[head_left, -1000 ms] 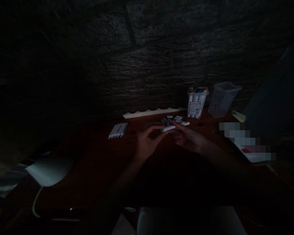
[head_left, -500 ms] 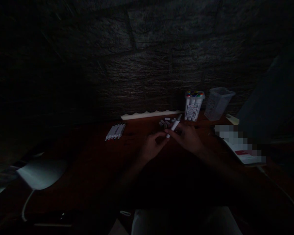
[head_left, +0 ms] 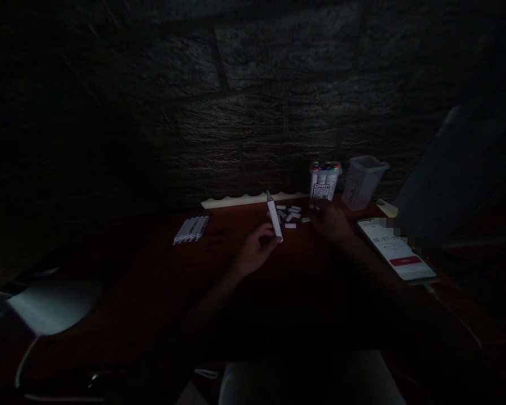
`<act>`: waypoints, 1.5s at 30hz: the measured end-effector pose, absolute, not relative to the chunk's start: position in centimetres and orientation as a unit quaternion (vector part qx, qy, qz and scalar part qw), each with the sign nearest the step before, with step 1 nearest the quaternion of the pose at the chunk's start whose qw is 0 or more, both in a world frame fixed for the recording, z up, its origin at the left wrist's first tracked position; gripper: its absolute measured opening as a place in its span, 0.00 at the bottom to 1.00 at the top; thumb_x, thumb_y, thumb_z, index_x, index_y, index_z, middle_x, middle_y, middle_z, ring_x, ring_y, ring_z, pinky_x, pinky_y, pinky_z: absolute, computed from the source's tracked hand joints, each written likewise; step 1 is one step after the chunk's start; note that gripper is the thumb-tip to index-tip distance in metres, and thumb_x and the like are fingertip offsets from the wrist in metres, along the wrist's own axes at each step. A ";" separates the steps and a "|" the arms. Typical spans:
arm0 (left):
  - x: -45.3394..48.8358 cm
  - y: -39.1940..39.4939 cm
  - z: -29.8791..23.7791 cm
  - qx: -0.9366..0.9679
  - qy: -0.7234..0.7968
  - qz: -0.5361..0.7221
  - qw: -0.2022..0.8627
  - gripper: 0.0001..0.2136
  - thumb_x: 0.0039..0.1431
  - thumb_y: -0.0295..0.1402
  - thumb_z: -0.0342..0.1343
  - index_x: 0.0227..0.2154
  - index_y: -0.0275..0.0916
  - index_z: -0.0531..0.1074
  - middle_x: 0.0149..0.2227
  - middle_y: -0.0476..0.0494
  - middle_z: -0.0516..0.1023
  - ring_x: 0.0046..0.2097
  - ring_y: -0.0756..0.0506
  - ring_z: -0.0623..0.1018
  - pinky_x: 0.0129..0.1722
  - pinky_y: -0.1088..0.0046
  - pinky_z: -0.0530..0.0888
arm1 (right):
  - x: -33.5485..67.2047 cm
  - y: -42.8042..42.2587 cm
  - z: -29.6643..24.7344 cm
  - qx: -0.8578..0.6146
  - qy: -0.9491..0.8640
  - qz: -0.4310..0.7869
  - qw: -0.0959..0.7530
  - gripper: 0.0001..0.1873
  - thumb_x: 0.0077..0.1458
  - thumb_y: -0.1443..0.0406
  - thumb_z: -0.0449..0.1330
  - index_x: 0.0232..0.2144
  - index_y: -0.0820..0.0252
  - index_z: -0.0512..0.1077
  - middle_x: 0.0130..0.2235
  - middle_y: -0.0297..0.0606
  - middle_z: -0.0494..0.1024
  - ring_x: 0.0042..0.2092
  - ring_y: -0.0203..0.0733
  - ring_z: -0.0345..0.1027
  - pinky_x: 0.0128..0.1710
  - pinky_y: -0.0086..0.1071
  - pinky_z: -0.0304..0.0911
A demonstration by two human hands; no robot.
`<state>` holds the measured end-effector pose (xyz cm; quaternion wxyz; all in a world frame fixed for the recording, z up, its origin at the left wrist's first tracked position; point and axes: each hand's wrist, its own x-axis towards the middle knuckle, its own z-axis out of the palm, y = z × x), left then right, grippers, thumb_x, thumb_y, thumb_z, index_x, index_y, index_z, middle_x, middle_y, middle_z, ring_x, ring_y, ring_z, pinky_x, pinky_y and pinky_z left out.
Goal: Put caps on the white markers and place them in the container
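Marker (head_left: 272, 215) is up in the air over the desk (head_left: 152, 264), nearer the back edge than the front edge. The left hand (head_left: 253, 252) has it by its low end, with the thumb and a finger pinched close around it. It is white and leans a little, with its gray tip up and a bit of green at the bottom. The right hand (head_left: 331, 223) is low over the desk, just beside the small caps (head_left: 294, 215). Its fingers are bent, but it is too dark to tell how far open they are or if they have hold of something. The caps lie in a messy bunch close to the back edge.

A row of markers (head_left: 191, 229) lies side by side off to the left, well apart from the left hand. Along the back edge runs a cream strip (head_left: 236, 201) with a wavy top. Near the right end of the strip stands a box of markers (head_left: 324, 183), with their colored ends up. Just beside it, to the right, stands a clear box (head_left: 364, 183). A phone (head_left: 398, 247) with a lit screen lies toward the right edge of the desk.
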<state>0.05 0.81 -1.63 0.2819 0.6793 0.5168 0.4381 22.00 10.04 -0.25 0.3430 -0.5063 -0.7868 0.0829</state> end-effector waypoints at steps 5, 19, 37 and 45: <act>0.2 0.6 -1.3 0.681 0.512 0.438 0.287 0.06 0.57 0.33 0.58 0.37 0.39 0.72 0.37 0.46 0.79 0.41 0.46 0.78 0.46 0.66 0.73 | 21.7 10.6 -1.3 -0.489 -0.835 0.110 0.227 0.12 0.55 0.66 0.56 0.39 0.58 0.78 0.41 0.45 0.80 0.40 0.47 0.74 0.39 0.35 0.66; -0.2 0.5 -1.8 0.737 0.502 0.387 0.235 0.06 0.58 0.35 0.57 0.36 0.40 0.74 0.39 0.46 0.80 0.41 0.45 0.78 0.45 0.67 0.72 | 20.0 6.4 2.6 -0.286 -0.712 0.401 0.501 0.12 0.56 0.58 0.60 0.41 0.54 0.70 0.40 0.37 0.78 0.41 0.42 0.73 0.42 0.37 0.68; 0.0 0.3 -1.4 0.742 0.506 0.377 0.226 0.06 0.59 0.35 0.56 0.36 0.41 0.74 0.39 0.46 0.80 0.41 0.45 0.78 0.44 0.68 0.72 | 19.0 4.7 3.9 -0.277 -0.653 0.417 0.569 0.12 0.56 0.58 0.61 0.42 0.51 0.68 0.39 0.35 0.77 0.43 0.41 0.71 0.46 0.36 0.66; -0.1 0.3 -1.6 0.747 0.500 0.375 0.226 0.07 0.60 0.36 0.56 0.38 0.41 0.74 0.40 0.45 0.80 0.42 0.45 0.78 0.46 0.68 0.72 | 19.1 4.7 4.0 -0.275 -0.642 0.408 0.588 0.12 0.55 0.59 0.62 0.42 0.51 0.68 0.39 0.35 0.78 0.43 0.40 0.72 0.46 0.35 0.67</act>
